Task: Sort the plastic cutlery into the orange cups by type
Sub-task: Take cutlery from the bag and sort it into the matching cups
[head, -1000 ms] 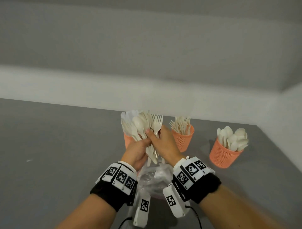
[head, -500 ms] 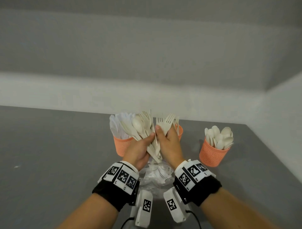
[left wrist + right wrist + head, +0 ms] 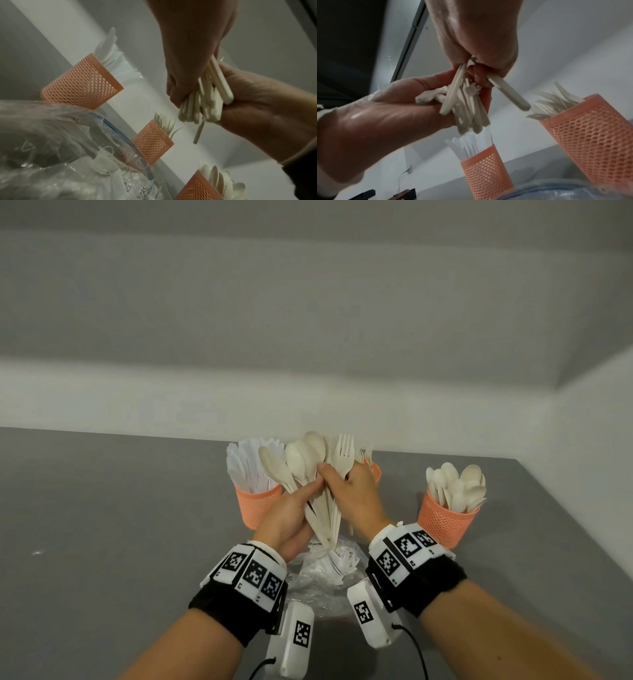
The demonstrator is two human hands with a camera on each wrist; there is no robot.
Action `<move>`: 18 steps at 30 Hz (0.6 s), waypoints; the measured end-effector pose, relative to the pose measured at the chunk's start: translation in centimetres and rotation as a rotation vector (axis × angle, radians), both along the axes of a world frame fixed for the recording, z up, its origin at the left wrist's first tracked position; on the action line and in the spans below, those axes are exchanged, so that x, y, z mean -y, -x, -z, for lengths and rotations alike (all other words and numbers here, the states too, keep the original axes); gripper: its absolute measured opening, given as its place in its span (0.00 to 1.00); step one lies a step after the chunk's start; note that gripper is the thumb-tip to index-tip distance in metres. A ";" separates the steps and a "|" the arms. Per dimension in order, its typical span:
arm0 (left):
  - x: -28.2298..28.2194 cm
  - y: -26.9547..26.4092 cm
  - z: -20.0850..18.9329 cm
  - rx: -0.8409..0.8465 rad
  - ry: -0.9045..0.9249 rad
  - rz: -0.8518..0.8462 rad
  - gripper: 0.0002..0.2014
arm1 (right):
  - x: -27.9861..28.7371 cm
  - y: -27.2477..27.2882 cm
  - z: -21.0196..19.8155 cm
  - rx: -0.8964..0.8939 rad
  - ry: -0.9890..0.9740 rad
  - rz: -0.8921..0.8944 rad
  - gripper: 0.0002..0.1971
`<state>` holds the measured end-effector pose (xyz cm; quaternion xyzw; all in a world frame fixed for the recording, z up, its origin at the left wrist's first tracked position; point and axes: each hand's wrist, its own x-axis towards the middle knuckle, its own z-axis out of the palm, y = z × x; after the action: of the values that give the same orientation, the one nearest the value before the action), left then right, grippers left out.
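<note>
Left hand [image 3: 291, 518] was wrapped around a mixed bunch of cutlery [image 3: 308, 470], cream spoons and forks, handles gripped in the palm, heads fanned upward. Right hand [image 3: 356, 494] was up against the same bunch, thumb and fingers pinching one fork [image 3: 344, 457] near its neck; fork stood upright, tines up, at the right side of the bunch. Left wrist view showed handle ends [image 3: 202, 102] sticking out below the two hands, which were pressed together; one handle hung lower than the rest.

Both hands were raised above the grey worktop [image 3: 102, 525], over a clear plastic bag [image 3: 322, 573] lying just in front of the wrists.

Three orange mesh cups stood on the worktop behind the hands. Left cup [image 3: 257, 505] held white knives [image 3: 246, 463]. Middle cup [image 3: 376, 470] was mostly hidden behind the right hand, fork tines poking up; right wrist view showed it [image 3: 594, 142] packed with forks. Right cup [image 3: 445, 522], well apart near the worktop's right edge, held spoons [image 3: 459, 487], bowls up.

Marker bands and small white camera units on both wrists.
</note>
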<state>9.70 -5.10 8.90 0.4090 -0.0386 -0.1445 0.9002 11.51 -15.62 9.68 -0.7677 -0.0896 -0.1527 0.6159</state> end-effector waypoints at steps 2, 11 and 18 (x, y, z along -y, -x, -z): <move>0.1 -0.1 0.2 -0.004 -0.008 -0.026 0.20 | 0.0 0.0 0.2 -0.061 -0.064 -0.022 0.09; 0.3 -0.4 0.8 0.009 -0.095 -0.122 0.19 | 0.0 0.4 0.9 -0.187 -0.333 -0.142 0.10; 0.1 -0.7 1.2 -0.006 -0.086 -0.155 0.18 | -0.3 0.5 0.8 -0.180 -0.304 -0.121 0.10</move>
<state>10.36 -5.21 7.67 0.4485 0.0020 -0.0772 0.8905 11.00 -15.33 8.84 -0.6694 -0.0562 -0.0578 0.7386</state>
